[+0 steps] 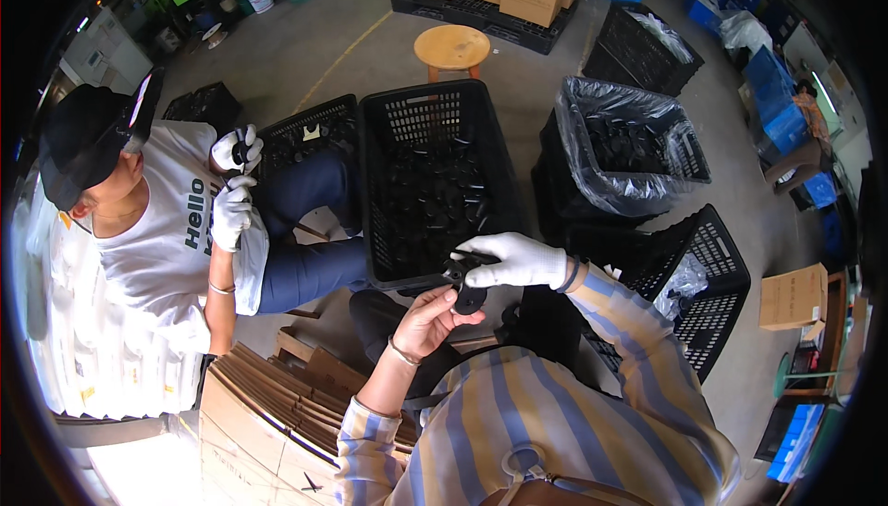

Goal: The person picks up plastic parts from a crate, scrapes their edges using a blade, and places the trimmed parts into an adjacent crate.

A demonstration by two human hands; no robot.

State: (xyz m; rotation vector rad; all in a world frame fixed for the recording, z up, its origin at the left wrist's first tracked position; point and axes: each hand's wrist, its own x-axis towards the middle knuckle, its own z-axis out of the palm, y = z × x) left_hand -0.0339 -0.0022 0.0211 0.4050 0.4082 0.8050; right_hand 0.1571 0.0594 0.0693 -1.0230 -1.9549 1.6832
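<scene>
My bare left hand point(427, 319) and gloved right hand point(511, 261) both close their fingers on a small black plastic part point(465, 286), held over the near rim of the black crate point(435, 182). I judge a steady left grip lets the right work cleanly.

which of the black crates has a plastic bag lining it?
The crate to the right of the big middle crate. A grey plastic liner wraps over its rim, with black parts inside. The middle crate, full of black parts, is bare mesh.

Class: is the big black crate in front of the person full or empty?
Partly full: the black crate holds dark parts below its bare mesh walls.
</scene>
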